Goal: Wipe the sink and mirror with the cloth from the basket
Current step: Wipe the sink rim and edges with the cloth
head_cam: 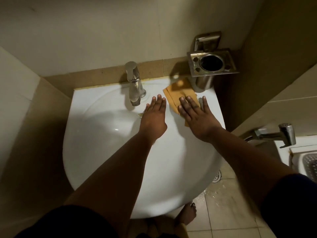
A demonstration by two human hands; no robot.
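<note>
Cloth [178,93], orange-tan and folded flat, on the white sink [106,152] rim at upper right of centre, just below the steel tumbler holder [211,63] and right of the tap [134,85]. Right hand [197,117] open, fingers spread, palm pressed flat on the near part of the cloth, gripping nothing. Left hand [154,115] open too, fingers together, flat over the rim between tap and cloth, empty; contact with the porcelain hard to tell. Probably the rim-wiping step, basin and mirror yet to do; no mirror in frame. To do it well: keep the palm weight even across the cloth, not on the fingertips alone, so the folds stay stacked and do not bunch. Sweep in overlapping strokes along the rim toward the tap base, then down into the bowl toward the drain. Steady with the free hand, clear of the cloth's path. Mind the holder's cup hanging close above the far edge of the cloth. Yellowish line along the back edge of the sink likely to need firmer pressure.
</note>
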